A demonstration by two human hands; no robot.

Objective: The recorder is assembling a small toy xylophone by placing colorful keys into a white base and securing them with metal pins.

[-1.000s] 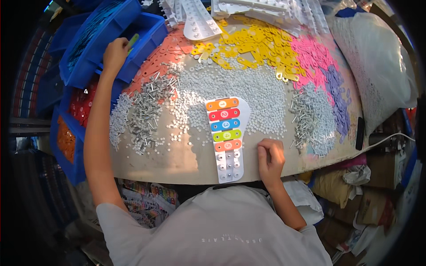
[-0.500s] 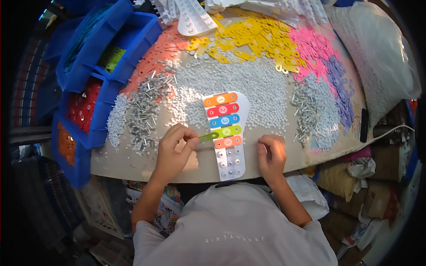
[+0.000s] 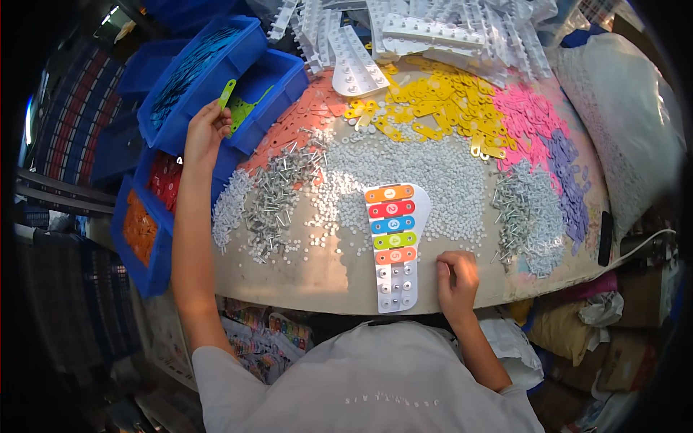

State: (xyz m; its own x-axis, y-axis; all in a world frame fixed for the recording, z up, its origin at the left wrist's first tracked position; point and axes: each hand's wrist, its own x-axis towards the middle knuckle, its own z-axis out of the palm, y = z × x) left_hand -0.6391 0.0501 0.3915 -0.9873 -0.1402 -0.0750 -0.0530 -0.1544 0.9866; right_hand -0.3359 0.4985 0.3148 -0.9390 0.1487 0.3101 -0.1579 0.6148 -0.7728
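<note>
My left hand [image 3: 207, 132] reaches over the blue bins at the upper left. Its fingers pinch one end of a lime green plastic strip [image 3: 227, 92], which points upward above the bin of green strips [image 3: 244, 115]. A white xylophone-shaped plastic base [image 3: 398, 290] lies near the table's front edge. Orange, red, blue, green and coral strips cross its upper part; bare studs show on the lower part. Beside its right edge, my right hand [image 3: 458, 281] rests on the table with fingers curled in, and nothing shows in it.
Blue bins [image 3: 285, 76] hold blue, red and orange strips. Heaps of small grey-white caps [image 3: 411, 162], metal pins [image 3: 278, 202], yellow strips [image 3: 447, 94], pink strips [image 3: 530, 108] and purple strips [image 3: 567, 169] cover the table. White bases [image 3: 433, 40] are piled behind; a bulging sack [image 3: 613, 108] stands right.
My left hand has moved from the base up and left to the bins, carrying a green strip. The right hand stays beside the base. The whole view has shifted slightly.
</note>
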